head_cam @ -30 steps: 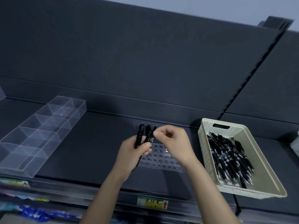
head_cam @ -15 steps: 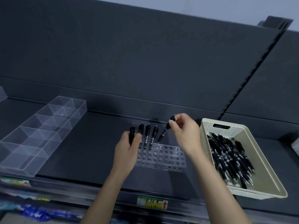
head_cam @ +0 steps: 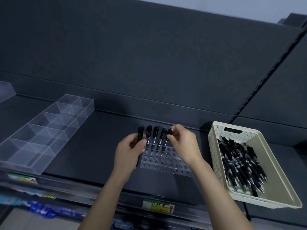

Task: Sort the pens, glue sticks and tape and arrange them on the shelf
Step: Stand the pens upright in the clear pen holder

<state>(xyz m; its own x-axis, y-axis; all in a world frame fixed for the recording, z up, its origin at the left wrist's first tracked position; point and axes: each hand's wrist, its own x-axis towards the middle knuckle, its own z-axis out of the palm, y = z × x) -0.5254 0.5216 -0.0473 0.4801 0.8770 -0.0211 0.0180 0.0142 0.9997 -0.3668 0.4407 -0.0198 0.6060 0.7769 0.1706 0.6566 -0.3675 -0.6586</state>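
A clear pen holder (head_cam: 167, 161) with many round holes lies on the dark shelf (head_cam: 93, 146). Three black pens (head_cam: 155, 135) stand upright in its back row. My left hand (head_cam: 128, 152) grips another black pen (head_cam: 140, 134) at the holder's left end. My right hand (head_cam: 183, 143) pinches the top of a black pen (head_cam: 169, 132) standing at the right end of that row. A beige basket (head_cam: 269, 165) at the right holds several more black pens (head_cam: 240, 163). No glue sticks or tape show.
A clear divided organiser tray (head_cam: 44, 131) sits at the left of the shelf. A second clear box edge (head_cam: 5, 90) shows at the far left. A yellow price label (head_cam: 158, 205) hangs on the shelf's front rail. Blue packets (head_cam: 43, 211) lie on the level below.
My right hand carried a pen from high and right down into the row beside the standing pens. My left hand stays at the holder's left end with its pen.
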